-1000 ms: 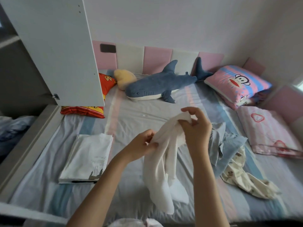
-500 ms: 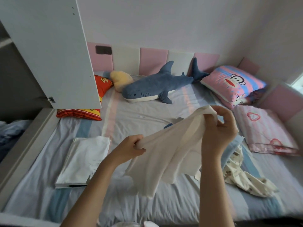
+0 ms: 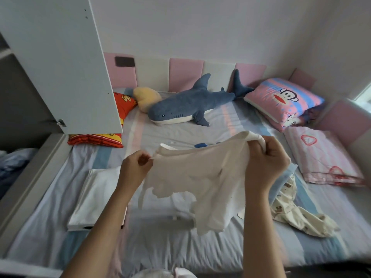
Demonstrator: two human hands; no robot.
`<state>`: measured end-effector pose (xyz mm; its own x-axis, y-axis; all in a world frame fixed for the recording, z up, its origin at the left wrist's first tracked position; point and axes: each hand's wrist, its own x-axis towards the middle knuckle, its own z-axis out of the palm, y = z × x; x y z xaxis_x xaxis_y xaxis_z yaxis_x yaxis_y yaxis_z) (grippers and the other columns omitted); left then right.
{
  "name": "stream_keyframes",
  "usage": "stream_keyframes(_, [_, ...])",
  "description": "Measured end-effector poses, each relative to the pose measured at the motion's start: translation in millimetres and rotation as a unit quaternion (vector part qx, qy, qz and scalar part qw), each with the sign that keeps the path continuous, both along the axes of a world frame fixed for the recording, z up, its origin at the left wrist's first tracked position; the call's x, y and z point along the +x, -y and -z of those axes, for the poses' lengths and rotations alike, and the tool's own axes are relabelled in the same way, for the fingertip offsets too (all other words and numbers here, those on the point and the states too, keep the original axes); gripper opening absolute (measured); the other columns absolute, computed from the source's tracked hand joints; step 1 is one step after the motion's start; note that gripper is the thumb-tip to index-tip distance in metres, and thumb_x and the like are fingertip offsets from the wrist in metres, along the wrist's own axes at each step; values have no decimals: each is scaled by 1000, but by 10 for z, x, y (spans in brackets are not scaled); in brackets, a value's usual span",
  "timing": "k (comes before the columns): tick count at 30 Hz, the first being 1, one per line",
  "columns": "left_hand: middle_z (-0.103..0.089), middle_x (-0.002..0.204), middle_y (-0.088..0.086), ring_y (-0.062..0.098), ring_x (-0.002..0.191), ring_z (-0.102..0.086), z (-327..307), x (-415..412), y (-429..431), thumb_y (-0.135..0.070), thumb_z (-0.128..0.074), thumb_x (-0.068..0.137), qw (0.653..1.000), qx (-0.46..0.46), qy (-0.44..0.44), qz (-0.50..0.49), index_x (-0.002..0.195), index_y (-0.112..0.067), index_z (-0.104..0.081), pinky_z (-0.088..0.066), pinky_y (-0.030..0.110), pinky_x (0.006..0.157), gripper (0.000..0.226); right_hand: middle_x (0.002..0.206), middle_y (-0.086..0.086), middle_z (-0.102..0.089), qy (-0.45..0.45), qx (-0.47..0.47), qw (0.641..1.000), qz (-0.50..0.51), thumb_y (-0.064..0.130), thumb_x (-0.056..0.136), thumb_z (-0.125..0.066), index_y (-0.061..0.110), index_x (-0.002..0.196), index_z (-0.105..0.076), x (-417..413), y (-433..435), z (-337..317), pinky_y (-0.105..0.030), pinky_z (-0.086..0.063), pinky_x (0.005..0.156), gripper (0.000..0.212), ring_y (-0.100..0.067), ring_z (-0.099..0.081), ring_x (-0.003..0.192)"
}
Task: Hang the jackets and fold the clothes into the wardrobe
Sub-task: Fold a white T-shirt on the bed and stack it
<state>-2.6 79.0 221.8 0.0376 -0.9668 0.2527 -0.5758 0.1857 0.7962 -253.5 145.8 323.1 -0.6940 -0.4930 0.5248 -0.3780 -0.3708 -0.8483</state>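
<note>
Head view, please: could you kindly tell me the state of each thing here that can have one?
white garment: held above the bed, spread between both grips, unfolded.
left grip: pinches one edge of it.
right grip: grips its bunched far corner.
wardrobe door: open.
folded white piece: folded flat on the bed.
printed cream garment: crumpled, unfolded, on the bed.

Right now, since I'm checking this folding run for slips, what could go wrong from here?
The white garment hangs bunched and uneven between the left hand and right hand, so laid down like this it may fold crooked. Its loose lower edge dangles close to the patterned clothes on the bed and could land on them. The open wardrobe door juts over the bed and might get bumped.
</note>
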Motion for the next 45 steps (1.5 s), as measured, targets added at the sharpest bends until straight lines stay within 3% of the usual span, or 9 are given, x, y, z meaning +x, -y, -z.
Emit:
stream_keyframes(6, [-50, 82, 0, 18, 81, -47, 63, -81, 47, -19, -41, 101, 983, 157, -29, 92, 88, -13, -47, -36, 18, 64, 15, 42, 14, -33, 6, 5, 1000, 0, -3, 73, -58, 27, 51, -35, -80, -12, -71, -12, -20, 46, 43, 1, -27, 45])
stream_keyframes(9, [-51, 80, -1, 14, 75, -46, 52, -64, 9, -36, -52, 93, 968, 185, -33, 167, 86, -16, -49, -35, 21, 62, 21, 42, 14, -34, 9, 27, 999, 18, 4, 72, -60, 29, 49, -36, -182, -32, -21, -17, -22, 49, 42, -1, -27, 46])
stream_keyframes(15, [-57, 60, -4, 6, 59, -50, -19, 125, -23, -5, -79, 72, 995, 53, -47, 72, 65, -28, -60, -37, 8, 57, 31, 38, 9, -33, 7, 75, 996, 49, 8, 72, -65, 27, 43, -28, -367, -100, 60, -16, -18, 45, 50, -7, -26, 41])
stream_keyframes(23, [-42, 53, -10, 7, 51, -34, -156, 44, -43, -7, -81, 70, 998, -42, -22, -45, 58, -19, -43, -29, 16, 50, 41, 46, 6, -43, -63, 123, 988, 65, 14, 79, -69, 24, 52, -39, -341, -100, 151, -17, -29, 48, 41, -5, -39, 48])
stream_keyframes(30, [-40, 57, -7, 9, 54, -36, -186, 117, 81, -2, -77, 72, 998, -57, 3, -7, 56, -23, -38, -28, 14, 52, 47, 59, 11, -50, -91, 101, 990, 40, 15, 91, -57, 20, 78, -60, -526, -157, 293, -12, -32, 57, 14, 0, -46, 58])
stream_keyframes(35, [-46, 56, -3, 24, 58, -44, -143, 88, 171, -13, -78, 73, 998, -1, 51, -33, 56, -19, -40, -30, 30, 53, 42, 80, -3, -65, -102, 192, 976, 27, 11, 93, -54, 9, 92, -70, -588, 51, 449, -16, -33, 62, 16, -11, -53, 75])
stream_keyframes(38, [-54, 61, 1, 23, 58, -48, -300, 132, 244, -7, -79, 71, 993, -91, 48, -61, 63, -12, -50, -30, 29, 53, 30, 69, -3, -58, -54, 105, 989, 86, 18, 91, -58, 16, 79, -65, -571, 37, 443, -17, -34, 60, 15, -3, -46, 62])
stream_keyframes(42, [-62, 70, 7, 31, 68, -59, -404, 184, 397, -7, -80, 70, 993, -58, 92, -40, 70, -9, -56, -39, 30, 59, 24, 57, -7, -47, -77, 234, 967, 60, 31, 86, -63, 2, 65, -55, -704, 141, 508, -24, -29, 52, 36, -17, -41, 60])
stream_keyframes(45, [-59, 67, 6, 30, 66, -58, -342, 182, 380, -2, -78, 71, 993, -61, 96, -26, 68, -12, -53, -34, 27, 59, 27, 57, 3, -49, -83, 231, 968, 48, 25, 89, -63, 9, 68, -59, -714, 176, 494, -17, -33, 53, 27, -15, -42, 57])
